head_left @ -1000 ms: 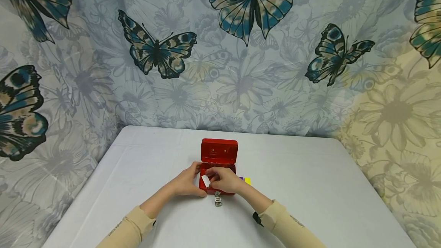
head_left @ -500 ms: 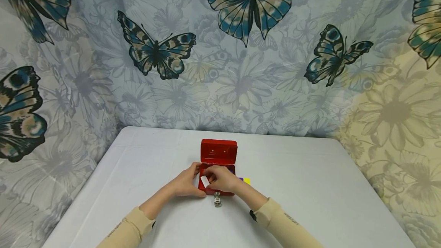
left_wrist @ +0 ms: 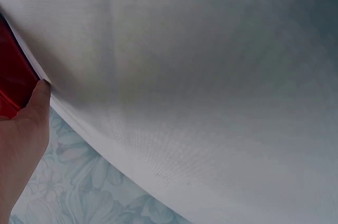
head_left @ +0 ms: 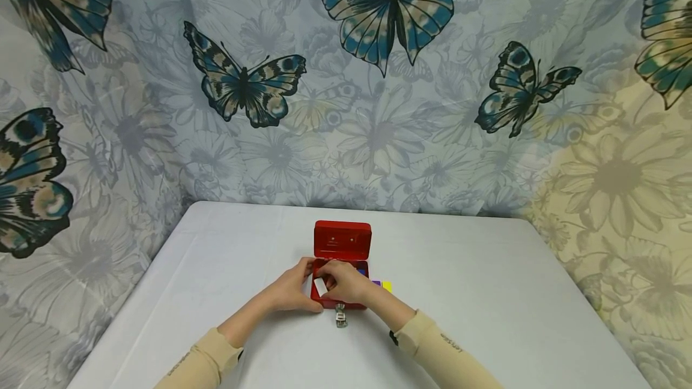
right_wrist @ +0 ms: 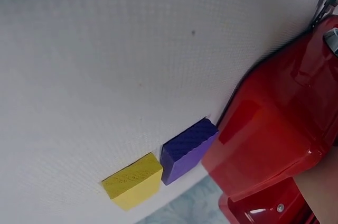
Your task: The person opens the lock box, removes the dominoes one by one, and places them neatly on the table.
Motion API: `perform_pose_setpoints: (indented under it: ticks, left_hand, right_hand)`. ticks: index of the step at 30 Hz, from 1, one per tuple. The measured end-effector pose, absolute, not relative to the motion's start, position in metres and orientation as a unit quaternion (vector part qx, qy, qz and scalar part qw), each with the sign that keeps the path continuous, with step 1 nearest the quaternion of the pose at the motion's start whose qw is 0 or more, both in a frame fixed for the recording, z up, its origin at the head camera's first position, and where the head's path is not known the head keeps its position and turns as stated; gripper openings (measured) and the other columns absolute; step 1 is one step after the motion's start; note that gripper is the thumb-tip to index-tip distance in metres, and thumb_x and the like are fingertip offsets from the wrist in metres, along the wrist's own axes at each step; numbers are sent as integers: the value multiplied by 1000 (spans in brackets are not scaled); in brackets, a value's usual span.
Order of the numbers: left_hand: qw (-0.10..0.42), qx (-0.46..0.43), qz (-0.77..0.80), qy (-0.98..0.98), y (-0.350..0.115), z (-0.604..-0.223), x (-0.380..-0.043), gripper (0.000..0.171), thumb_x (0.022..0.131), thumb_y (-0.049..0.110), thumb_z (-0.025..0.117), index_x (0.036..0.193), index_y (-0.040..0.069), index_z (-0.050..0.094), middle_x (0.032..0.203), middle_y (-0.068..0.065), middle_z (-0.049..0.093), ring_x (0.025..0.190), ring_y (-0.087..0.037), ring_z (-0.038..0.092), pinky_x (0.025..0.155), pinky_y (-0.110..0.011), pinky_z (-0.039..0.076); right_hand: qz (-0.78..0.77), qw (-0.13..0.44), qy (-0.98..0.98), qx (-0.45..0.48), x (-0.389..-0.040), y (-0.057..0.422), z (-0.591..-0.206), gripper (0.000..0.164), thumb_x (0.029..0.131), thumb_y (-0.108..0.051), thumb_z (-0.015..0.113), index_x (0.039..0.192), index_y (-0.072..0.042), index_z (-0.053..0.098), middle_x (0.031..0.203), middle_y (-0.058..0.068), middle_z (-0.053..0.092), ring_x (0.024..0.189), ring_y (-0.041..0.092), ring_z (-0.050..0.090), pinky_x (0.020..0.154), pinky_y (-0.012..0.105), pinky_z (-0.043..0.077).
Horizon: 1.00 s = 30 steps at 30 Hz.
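A small red metal box point(head_left: 342, 240) stands on the table with its lid raised at the back. My left hand point(head_left: 292, 289) grips its left side, thumb at the front corner and fingers toward the rear; in the left wrist view the thumb of that hand point(left_wrist: 26, 145) lies along the red wall point(left_wrist: 13, 71). Inside the box, my right hand point(head_left: 346, 283) pinches a white block point(head_left: 321, 286) that sits tilted near the left wall. Part of a blue piece point(head_left: 361, 271) shows in the box behind that hand. The rest of the inside is hidden.
Right of the box, a purple block point(right_wrist: 189, 150) and a yellow block point(right_wrist: 134, 182) lie side by side on the white table point(head_left: 459, 293). A metal clasp point(head_left: 340, 315) hangs at the box's front. Butterfly-patterned cloth point(head_left: 378, 137) surrounds the table.
My right hand has shifted slightly left and lower in the box with the white block, and more of the blue piece shows. The left hand keeps its grip on the box.
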<state>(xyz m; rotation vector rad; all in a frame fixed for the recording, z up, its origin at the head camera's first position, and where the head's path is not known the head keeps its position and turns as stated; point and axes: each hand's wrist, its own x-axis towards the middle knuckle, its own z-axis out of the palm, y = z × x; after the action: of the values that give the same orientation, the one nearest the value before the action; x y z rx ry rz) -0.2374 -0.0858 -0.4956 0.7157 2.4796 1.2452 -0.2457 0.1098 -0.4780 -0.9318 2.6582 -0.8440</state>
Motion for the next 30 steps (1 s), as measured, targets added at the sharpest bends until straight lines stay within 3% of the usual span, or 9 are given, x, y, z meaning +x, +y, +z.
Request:
perform_pose_setpoints:
  ticks: [30]
  left_hand:
    - [140, 243, 435, 856, -86, -494, -235, 94, 69, 25, 88, 140, 0, 31, 140, -19, 46, 131, -38, 45, 107, -49, 38]
  right_hand:
    - [-317, 86, 888, -322, -241, 119, -476, 37, 82, -12, 78, 116, -3, 65, 96, 3, 62, 82, 16, 58, 74, 19, 52]
